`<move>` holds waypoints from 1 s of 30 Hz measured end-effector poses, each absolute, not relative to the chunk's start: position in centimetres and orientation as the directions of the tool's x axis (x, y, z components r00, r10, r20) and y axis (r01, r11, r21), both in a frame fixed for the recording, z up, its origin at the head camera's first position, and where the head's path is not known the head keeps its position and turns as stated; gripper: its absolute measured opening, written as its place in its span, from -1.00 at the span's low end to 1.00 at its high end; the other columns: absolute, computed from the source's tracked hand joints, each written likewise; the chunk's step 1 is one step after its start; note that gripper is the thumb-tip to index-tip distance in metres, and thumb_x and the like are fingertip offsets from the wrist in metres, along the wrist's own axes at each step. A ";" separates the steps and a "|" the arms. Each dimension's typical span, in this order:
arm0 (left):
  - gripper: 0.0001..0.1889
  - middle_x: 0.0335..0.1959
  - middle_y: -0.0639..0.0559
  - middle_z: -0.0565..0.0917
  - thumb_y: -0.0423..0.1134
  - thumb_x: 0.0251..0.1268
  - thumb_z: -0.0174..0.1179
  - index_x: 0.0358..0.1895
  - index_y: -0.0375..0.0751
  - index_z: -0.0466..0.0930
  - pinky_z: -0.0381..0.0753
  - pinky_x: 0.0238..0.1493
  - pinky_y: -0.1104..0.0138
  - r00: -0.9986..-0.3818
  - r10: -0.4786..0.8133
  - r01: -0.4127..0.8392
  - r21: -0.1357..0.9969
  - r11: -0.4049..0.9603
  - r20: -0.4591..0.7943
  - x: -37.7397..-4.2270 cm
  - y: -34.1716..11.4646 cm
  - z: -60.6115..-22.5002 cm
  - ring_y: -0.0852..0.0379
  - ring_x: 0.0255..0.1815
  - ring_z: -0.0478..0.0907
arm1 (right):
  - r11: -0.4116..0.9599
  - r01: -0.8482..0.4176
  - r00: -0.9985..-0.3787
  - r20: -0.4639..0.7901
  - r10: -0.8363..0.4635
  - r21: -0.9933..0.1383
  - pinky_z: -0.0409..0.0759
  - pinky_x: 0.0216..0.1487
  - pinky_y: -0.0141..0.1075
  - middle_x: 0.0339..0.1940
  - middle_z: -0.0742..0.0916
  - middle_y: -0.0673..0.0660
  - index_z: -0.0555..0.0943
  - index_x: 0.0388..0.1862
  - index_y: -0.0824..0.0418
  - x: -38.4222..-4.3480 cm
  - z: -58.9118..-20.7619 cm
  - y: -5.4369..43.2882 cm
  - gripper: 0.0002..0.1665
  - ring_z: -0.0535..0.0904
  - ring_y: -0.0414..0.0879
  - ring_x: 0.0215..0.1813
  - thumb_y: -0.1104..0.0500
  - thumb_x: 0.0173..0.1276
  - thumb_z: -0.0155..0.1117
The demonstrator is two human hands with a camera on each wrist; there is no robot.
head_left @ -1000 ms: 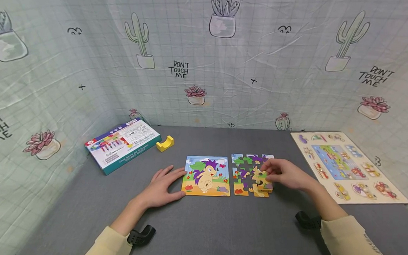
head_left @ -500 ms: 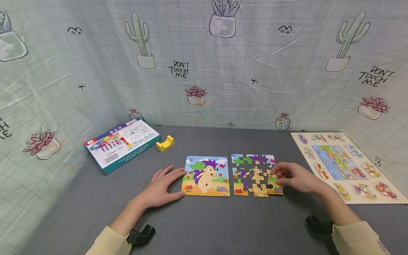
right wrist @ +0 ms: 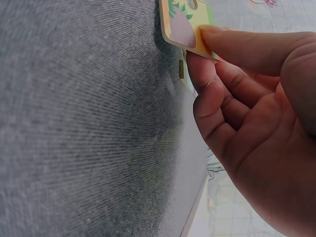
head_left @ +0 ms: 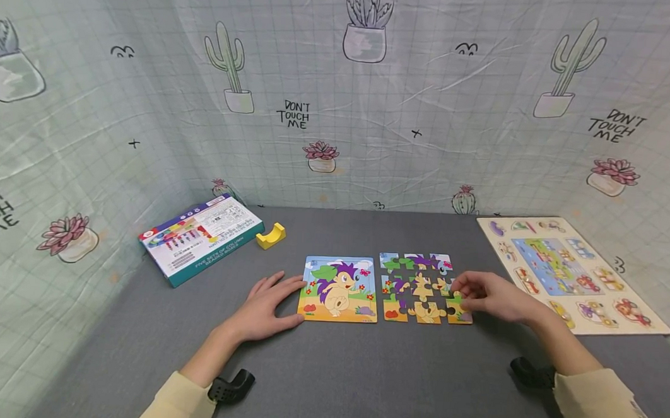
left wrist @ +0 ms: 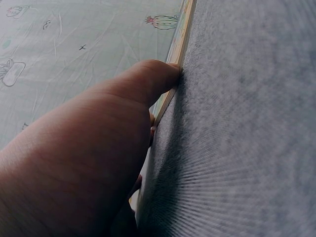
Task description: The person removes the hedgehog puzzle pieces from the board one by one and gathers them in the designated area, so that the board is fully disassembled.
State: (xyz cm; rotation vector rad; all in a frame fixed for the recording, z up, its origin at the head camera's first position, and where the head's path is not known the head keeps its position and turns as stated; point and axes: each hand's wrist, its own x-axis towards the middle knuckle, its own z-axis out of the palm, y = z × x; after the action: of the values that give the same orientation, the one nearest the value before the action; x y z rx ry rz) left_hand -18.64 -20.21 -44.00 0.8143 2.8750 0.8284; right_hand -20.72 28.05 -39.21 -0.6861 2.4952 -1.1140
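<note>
My right hand (head_left: 492,296) pinches a corner jigsaw piece (right wrist: 181,28) between thumb and fingers, at the lower right of a spread of puzzle pieces. In the right wrist view this piece shows a grey stone and green leaves and tilts off the cloth. Several other jigsaw pieces (head_left: 423,288) lie in loose rows with small gaps, showing parts of a hedgehog. To their left is a square picture board (head_left: 339,289) with a whole purple-spined hedgehog. My left hand (head_left: 267,306) rests flat with fingers spread at the board's left edge, its thumb touching the rim in the left wrist view.
A teal-edged box (head_left: 201,237) lies at the back left, with a yellow curved block (head_left: 271,236) beside it. A wooden picture board (head_left: 573,275) with animal shapes covers the right side. Patterned curtain (head_left: 373,122) encloses the grey table (head_left: 360,381).
My right hand has moved right, carrying the corner piece from over the other pieces to their lower right side. The hedgehog pieces beneath are now uncovered. My left hand has stayed put.
</note>
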 end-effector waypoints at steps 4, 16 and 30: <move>-0.29 0.51 0.03 0.35 0.14 0.33 0.28 0.48 -0.03 0.39 -0.19 0.45 -0.28 -0.862 0.496 0.475 0.507 0.719 0.103 -18.6 -20.2 -44.0 -0.27 0.59 -0.03 | 0.587 -0.316 -0.833 -0.079 -0.547 -0.745 0.56 -0.17 -0.33 -0.20 0.64 0.08 0.55 0.04 0.41 -20.7 -39.4 28.1 -0.69 0.53 -0.08 -0.19 0.36 0.36 0.35; -0.30 0.51 0.02 0.34 0.13 0.33 0.29 0.49 -0.03 0.39 -0.19 0.45 -0.29 -0.857 0.503 0.486 0.502 0.715 0.114 -18.6 -20.2 -43.9 -0.28 0.58 -0.02 | 0.607 -0.344 -0.838 -0.057 -0.542 -0.716 0.51 -0.26 -0.32 -0.26 0.60 0.05 0.58 0.05 0.38 -20.4 -40.0 28.2 -0.63 0.49 -0.12 -0.25 0.30 0.30 0.43; -0.29 0.51 0.01 0.35 0.12 0.33 0.29 0.49 -0.05 0.39 -0.18 0.45 -0.29 -0.859 0.500 0.481 0.506 0.716 0.109 -18.5 -20.2 -43.9 -0.27 0.58 -0.02 | 0.684 -0.351 -0.870 -0.048 -0.492 -0.639 0.50 -0.25 -0.32 -0.27 0.59 0.01 0.63 0.07 0.30 -19.9 -40.4 28.1 -0.60 0.48 -0.11 -0.24 0.22 0.29 0.47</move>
State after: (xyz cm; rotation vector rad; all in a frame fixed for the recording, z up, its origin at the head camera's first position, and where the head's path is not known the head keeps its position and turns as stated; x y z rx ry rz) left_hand -18.54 -20.19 -43.87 0.8226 2.8769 0.8325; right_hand -19.92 28.06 -40.36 -0.6804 2.6805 -0.9514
